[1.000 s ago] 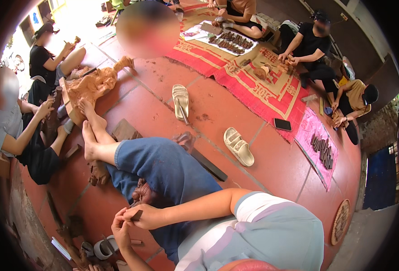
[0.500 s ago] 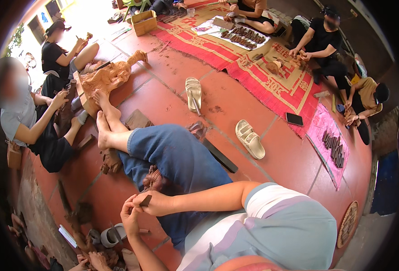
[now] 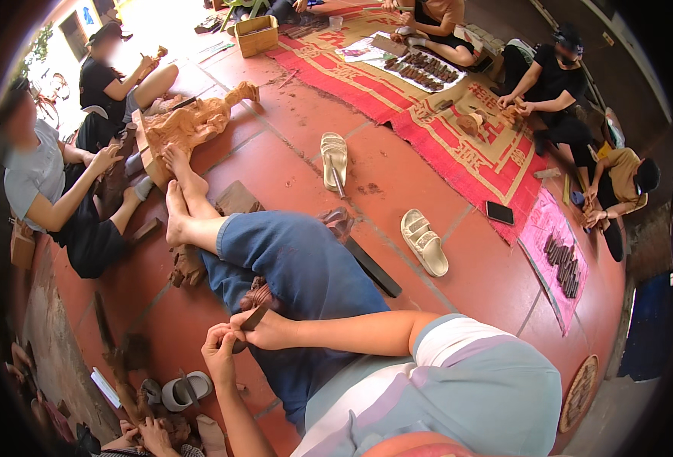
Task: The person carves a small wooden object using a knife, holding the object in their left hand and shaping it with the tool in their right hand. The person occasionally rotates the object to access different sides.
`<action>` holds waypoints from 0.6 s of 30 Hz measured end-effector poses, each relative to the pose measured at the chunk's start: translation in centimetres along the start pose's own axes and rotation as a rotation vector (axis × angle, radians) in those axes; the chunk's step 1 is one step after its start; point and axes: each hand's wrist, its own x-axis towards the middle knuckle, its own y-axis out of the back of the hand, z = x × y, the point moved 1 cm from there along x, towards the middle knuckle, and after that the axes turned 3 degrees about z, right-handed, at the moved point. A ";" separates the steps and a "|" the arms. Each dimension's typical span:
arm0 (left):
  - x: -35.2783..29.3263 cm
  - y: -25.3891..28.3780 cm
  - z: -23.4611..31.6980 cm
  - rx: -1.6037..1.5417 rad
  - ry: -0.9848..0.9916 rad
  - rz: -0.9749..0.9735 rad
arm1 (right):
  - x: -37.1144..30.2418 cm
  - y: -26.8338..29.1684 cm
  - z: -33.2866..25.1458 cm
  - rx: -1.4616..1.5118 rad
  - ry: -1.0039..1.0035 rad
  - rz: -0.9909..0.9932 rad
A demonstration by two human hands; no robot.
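Right hand (image 3: 277, 331) clamps a flat dark slab (image 3: 255, 316)!

In the head view, the right fingers close around the slab, one end jutting above the knuckles. Up comes the left hand (image 3: 219, 353), fingertips curled in against it; whether they grip too, I cannot tell. Just beyond: a knobbly carved brown piece (image 3: 257, 292) against blue trousers (image 3: 306, 259), partly blocked by slab and hand. Farther off, a straight dark bar (image 3: 373, 268) and a strapped cream sandal (image 3: 425, 242) on glossy red tiles (image 3: 473, 297).

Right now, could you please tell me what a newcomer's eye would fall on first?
Probably the red patterned matting across the upper right. Next, the orange-brown carved figure at upper left, beside the bare feet. Lower left of centre, the right hand holds a dark flat piece, with the left hand close by.
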 end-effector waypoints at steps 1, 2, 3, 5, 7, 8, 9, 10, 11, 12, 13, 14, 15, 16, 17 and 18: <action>-0.1 0.2 0.0 -0.009 0.017 -0.012 | -0.1 -0.5 0.2 -0.017 -0.002 0.004; 0.2 -0.1 0.1 -0.028 0.027 -0.030 | -0.3 -0.6 0.0 -0.046 -0.001 0.012; 0.0 0.0 0.5 -0.081 0.099 -0.034 | -0.4 -1.0 -0.3 -0.077 0.081 0.056; -0.1 0.8 1.6 -0.023 0.038 -0.109 | -1.1 -1.7 -1.1 -0.109 0.093 0.028; -0.3 0.7 1.7 0.002 0.039 -0.114 | -1.3 -1.2 -1.0 -0.116 0.140 0.006; -0.4 0.6 1.6 0.017 0.042 -0.091 | -1.2 -0.9 -0.9 -0.142 0.152 -0.011; -0.2 0.2 1.4 0.031 0.046 -0.067 | -1.0 -0.6 -0.7 -0.139 0.147 -0.012; 0.0 0.0 1.1 0.046 0.050 -0.043 | -0.8 -0.3 -0.6 -0.136 0.141 -0.015; 0.2 0.1 1.0 0.031 0.079 -0.048 | -0.7 -0.4 -0.7 -0.153 0.108 -0.018; 0.1 0.3 1.1 0.007 0.068 -0.056 | -0.8 -0.7 -0.7 -0.133 0.106 0.000; 0.0 0.4 1.4 -0.017 0.057 -0.063 | -0.8 -1.3 -0.9 -0.112 0.105 0.018; -0.2 0.3 1.5 -0.050 0.050 -0.073 | -1.1 -1.5 -1.1 -0.099 0.095 0.036; -0.2 0.7 1.5 -0.072 0.030 -0.094 | -1.2 -1.5 -1.9 -0.092 0.046 0.013; -0.2 0.5 1.4 -0.034 0.008 -0.069 | -1.1 -1.4 -1.5 -0.106 0.060 0.022; -0.3 0.2 1.3 0.006 -0.013 -0.041 | -0.8 -1.2 -1.3 -0.117 0.075 0.028; -0.4 0.1 1.0 0.047 -0.033 -0.014 | -0.6 -1.1 -1.3 -0.129 0.091 0.034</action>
